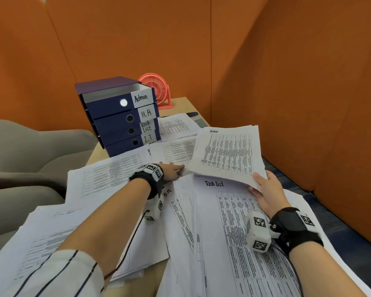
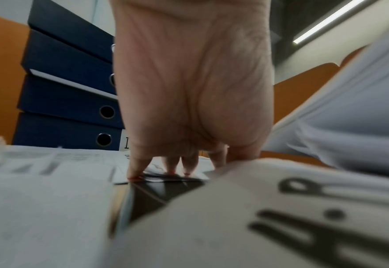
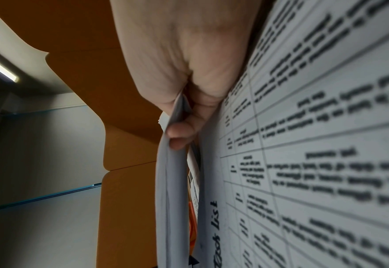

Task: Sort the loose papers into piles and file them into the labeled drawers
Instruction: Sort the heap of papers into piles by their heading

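Observation:
My right hand point(image 1: 260, 183) grips the near corner of a stack of printed sheets headed "Admin" point(image 1: 227, 153), lifted off the desk. In the right wrist view the thumb point(image 3: 180, 133) pinches that stack's edge point(image 3: 168, 190). My left hand point(image 1: 173, 168) reaches forward with straight fingers, and its fingertips point(image 2: 171, 169) rest on loose sheets beside a dark flat surface point(image 2: 166, 192). The blue drawer unit point(image 1: 116, 125) stands at the back left, labelled Admin, H.R, Task List and I.T. Its top Admin drawer point(image 1: 107, 99) is pulled partly out.
Loose sheets cover the desk, among them a "Task List" sheet point(image 1: 234, 232) under my right wrist and an "H.R" sheet point(image 2: 326, 208) by my left wrist. A pink fan point(image 1: 156, 88) stands behind the drawers. Orange partitions enclose the desk point(image 1: 180, 103); a grey chair point(image 1: 30, 146) sits left.

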